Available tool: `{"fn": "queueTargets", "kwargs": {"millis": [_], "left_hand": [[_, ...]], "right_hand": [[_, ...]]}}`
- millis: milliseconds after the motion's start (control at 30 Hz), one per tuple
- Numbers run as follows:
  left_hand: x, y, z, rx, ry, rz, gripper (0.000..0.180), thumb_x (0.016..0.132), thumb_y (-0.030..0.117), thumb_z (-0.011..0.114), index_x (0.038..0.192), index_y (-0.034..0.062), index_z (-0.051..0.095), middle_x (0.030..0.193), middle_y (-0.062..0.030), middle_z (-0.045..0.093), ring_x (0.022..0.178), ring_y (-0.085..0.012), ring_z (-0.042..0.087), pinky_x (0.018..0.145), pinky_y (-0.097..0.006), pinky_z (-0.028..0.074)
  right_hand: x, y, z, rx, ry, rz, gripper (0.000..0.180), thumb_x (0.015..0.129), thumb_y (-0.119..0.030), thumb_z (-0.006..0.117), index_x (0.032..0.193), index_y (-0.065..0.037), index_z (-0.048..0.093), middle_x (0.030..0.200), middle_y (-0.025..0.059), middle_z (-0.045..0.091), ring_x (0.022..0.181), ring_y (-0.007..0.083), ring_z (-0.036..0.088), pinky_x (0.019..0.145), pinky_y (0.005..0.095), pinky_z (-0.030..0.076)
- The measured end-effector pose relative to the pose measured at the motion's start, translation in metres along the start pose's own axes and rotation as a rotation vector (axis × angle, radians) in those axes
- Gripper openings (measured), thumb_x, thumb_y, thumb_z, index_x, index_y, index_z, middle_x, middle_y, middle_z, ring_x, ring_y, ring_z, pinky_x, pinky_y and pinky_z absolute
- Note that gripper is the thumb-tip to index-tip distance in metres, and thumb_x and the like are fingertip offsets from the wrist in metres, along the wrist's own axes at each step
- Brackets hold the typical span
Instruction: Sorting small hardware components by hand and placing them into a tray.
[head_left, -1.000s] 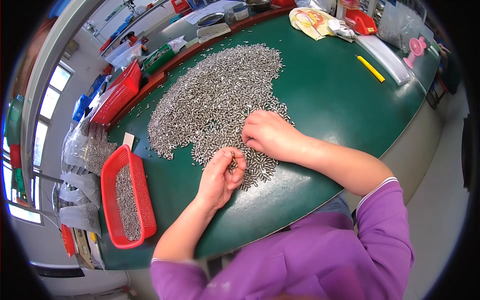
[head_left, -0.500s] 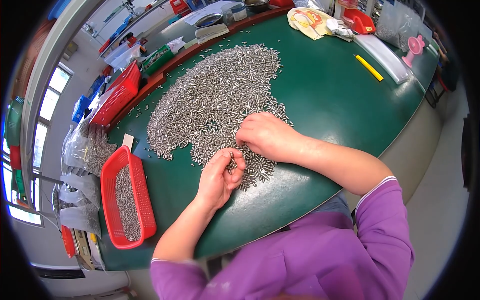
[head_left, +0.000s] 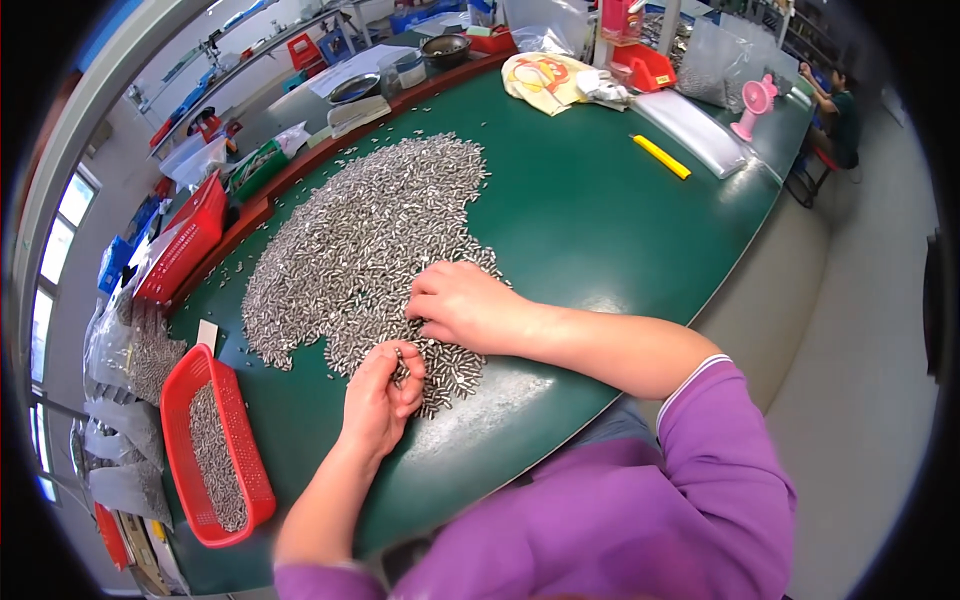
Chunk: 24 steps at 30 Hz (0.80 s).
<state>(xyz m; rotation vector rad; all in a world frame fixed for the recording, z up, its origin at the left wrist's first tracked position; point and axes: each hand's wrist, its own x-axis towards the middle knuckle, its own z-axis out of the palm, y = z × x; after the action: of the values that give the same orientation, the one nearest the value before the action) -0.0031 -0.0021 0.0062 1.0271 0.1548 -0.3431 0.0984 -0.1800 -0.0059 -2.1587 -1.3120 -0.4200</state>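
A broad heap of small silvery metal pins spreads over the green tabletop in front of me. At the heap's near edge, my left hand is curled, palm up, around a few of these pins, which show between thumb and fingers. Just beyond it and to the right, my right hand lies over the heap. Its fingers are bent down and drawn together among the pins. Their tips are partly hidden, so what they pinch cannot be made out. A red plastic basket with more pins inside stands to the left.
Clear bags of pins line the left edge. A raised red-brown ledge runs along the back. Farther right lie a yellow cutter-like tool, clear plastic sheets, a patterned cloth and a pink fan. Another person sits far right.
The whole view has shifted, so table and hands appear farther left. My right hand's fingers have shifted slightly over the pins; my left hand stays curled around its few.
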Motion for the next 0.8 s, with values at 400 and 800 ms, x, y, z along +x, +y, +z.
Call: {"fn": "queueTargets", "kwargs": {"millis": [400, 800], "left_hand": [[0.002, -0.003, 0.004, 0.026, 0.002, 0.029, 0.019, 0.098, 0.020, 0.038, 0.099, 0.0040, 0.049, 0.081, -0.0074, 0.054, 0.056, -0.0104, 0.042, 0.044, -0.021, 0.032], [0.002, -0.007, -0.004, -0.020, -0.029, 0.084, 0.016, 0.094, 0.015, 0.043, 0.102, 0.0037, 0.049, 0.082, -0.0071, 0.054, 0.057, -0.0108, 0.044, 0.044, -0.021, 0.033]], "right_hand": [[0.005, 0.005, 0.001, 0.102, -0.051, -0.024, 0.022, 0.073, -0.017, 0.069, 0.093, -0.010, 0.065, 0.091, 0.0054, 0.063, 0.090, 0.0274, 0.059, 0.077, 0.0400, 0.048], [0.050, -0.016, -0.034, 0.158, -0.271, 0.086, 0.014, 0.078, -0.016, 0.065, 0.088, -0.006, 0.067, 0.083, 0.0114, 0.066, 0.080, 0.0288, 0.064, 0.073, 0.0383, 0.050]]}}
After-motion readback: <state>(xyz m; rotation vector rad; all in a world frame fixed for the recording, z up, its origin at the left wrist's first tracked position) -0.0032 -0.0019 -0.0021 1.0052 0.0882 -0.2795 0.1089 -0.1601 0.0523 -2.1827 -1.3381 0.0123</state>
